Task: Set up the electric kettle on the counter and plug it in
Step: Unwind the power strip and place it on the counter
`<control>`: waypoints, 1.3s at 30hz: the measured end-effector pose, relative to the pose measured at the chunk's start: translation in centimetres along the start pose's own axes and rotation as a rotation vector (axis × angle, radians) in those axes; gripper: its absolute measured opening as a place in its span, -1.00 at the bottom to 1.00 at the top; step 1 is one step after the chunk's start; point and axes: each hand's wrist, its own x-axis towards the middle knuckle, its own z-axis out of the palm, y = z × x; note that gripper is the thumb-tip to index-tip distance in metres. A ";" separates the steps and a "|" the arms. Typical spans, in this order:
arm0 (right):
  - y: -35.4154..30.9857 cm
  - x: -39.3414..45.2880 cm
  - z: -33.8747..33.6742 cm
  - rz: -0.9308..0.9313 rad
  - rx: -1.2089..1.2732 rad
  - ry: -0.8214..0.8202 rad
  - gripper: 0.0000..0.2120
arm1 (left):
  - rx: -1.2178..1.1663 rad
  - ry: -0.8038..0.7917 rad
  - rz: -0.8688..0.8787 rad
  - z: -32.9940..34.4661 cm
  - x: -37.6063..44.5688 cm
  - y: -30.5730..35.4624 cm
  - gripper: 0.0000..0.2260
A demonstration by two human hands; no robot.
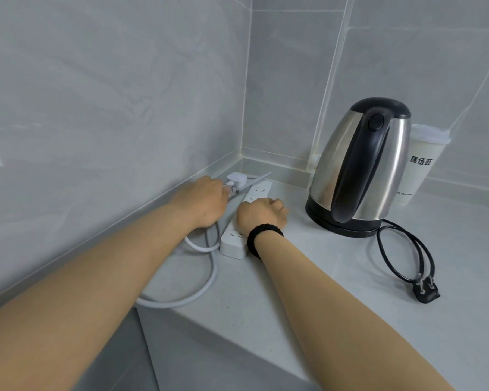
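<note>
A steel kettle (359, 167) with a black handle stands on its black base on the grey counter (308, 277), right of centre. Its black cord (404, 255) lies coiled to the right, the black plug (428, 290) loose on the counter. A white power strip (254, 193) lies near the left wall. My right hand (261, 214), fingers curled, presses down on the strip's middle. My left hand (206, 203) grips the strip's white plug (236, 179) close to the wall; the socket is hidden.
A white lidded cup (419, 162) with printed letters stands behind the kettle on the right. The strip's white cable (198, 286) loops toward the counter's front-left edge. Grey tiled walls close the corner at left and back.
</note>
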 end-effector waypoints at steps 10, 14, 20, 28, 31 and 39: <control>0.6 -2.9 -1.1 -0.125 0.374 0.154 -0.55 | -0.351 0.188 -0.124 -2.2 -2.9 -0.3 -0.63; -0.2 -4.6 -3.3 -0.305 0.603 0.168 -0.77 | -0.415 0.272 -0.176 -2.9 -4.5 -0.5 -0.75; -4.4 -7.3 -7.0 -0.410 0.535 -0.019 -0.78 | -0.409 0.327 -0.159 -4.4 -6.2 -1.2 -0.75; -7.9 -8.3 -9.1 -0.304 0.408 -0.086 -0.57 | -0.218 0.380 -0.092 -6.5 -8.7 -0.5 -0.79; -8.6 -9.2 -10.0 -0.302 0.476 -0.158 -0.75 | -0.313 0.386 -0.085 -7.4 -9.7 -0.4 -0.85; -11.0 -7.7 -13.2 -0.286 0.841 -0.122 -0.77 | -0.880 0.167 -0.194 -8.1 -12.7 -0.7 -0.72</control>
